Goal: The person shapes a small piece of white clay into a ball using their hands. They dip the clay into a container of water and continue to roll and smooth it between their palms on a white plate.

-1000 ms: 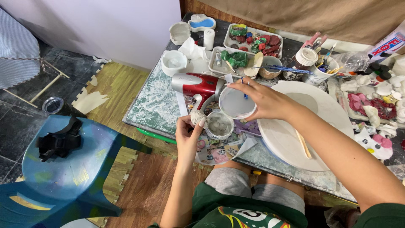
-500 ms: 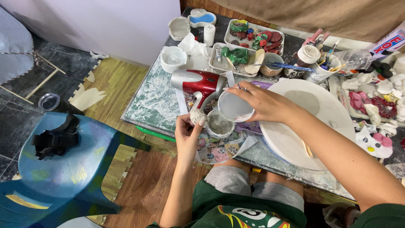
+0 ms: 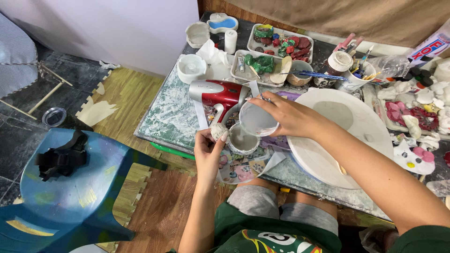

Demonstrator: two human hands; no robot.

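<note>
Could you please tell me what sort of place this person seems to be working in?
Probably a home craft corner for plaster or clay casting and painting. Trays of painted pieces, a cup of brushes and a plaster-smeared mat cover the low table, and a red hair dryer lies beside the hands.

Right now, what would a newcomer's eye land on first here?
Most likely the two hands at the table's near edge: the right hand tilts a clear plastic cup over a small white bowl, while the left hand holds a small pale lump beside it. Just behind lies a red and silver hair dryer, and a large white round plate sits to the right.
</note>
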